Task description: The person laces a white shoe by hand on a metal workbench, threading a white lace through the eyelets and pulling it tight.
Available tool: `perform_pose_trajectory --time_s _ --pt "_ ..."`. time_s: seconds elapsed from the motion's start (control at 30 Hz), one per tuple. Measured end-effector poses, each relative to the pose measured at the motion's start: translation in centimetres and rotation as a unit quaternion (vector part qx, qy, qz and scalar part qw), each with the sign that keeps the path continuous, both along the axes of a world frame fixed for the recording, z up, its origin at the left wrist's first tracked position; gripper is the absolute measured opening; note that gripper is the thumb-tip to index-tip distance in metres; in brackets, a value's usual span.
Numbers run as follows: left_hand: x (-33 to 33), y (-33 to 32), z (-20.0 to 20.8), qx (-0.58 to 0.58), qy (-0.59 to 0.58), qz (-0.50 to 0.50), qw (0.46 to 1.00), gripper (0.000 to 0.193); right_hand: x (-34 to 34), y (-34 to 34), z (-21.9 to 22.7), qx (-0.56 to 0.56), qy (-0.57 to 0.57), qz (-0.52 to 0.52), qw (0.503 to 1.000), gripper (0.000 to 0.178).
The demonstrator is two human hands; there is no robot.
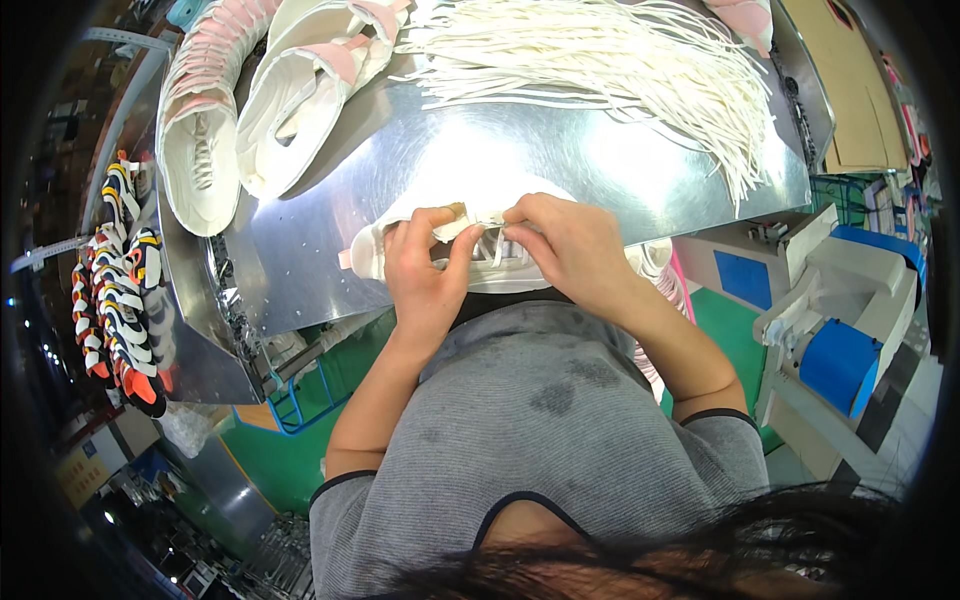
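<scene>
A white shoe upper [512, 273] lies at the table's near edge, right in front of my body. My left hand [428, 265] is closed, thumb and fingers pinching the upper's white flap near the lace holes. Close beside it, my right hand [572, 248] pinches a white shoelace [498, 246] at the eyelets. Fingers cover part of the lacing, so how far the lace runs through cannot be made out. A big bundle of loose white laces [590, 60] is spread across the far side of the table.
Nested white and pink shoe uppers [200, 185] stand at the far left of the metal table [320, 250]. Dark, multicoloured shoe parts [125, 300] hang beyond its left edge. On the right are a cardboard box [850, 90] and a beige machine with a blue panel [840, 365].
</scene>
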State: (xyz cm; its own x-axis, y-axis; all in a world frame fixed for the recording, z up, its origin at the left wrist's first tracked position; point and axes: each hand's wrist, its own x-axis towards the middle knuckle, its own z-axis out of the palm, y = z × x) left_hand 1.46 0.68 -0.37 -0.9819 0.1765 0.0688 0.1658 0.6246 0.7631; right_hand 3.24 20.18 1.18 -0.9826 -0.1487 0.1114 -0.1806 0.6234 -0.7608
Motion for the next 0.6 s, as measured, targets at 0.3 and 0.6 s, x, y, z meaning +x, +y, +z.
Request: perform_pose_trajectory --time_s 0.3,0.6 --pt "0.4 0.3 -0.6 0.06 0.058 0.027 0.996 0.024 0.3 -0.1 1.1 -0.031 -0.008 -0.015 0.999 0.011" --pt "0.5 0.2 -0.4 -0.059 0.149 -0.054 0.986 0.031 -0.6 -1.5 -0.2 0.076 0.037 0.031 0.996 0.008"
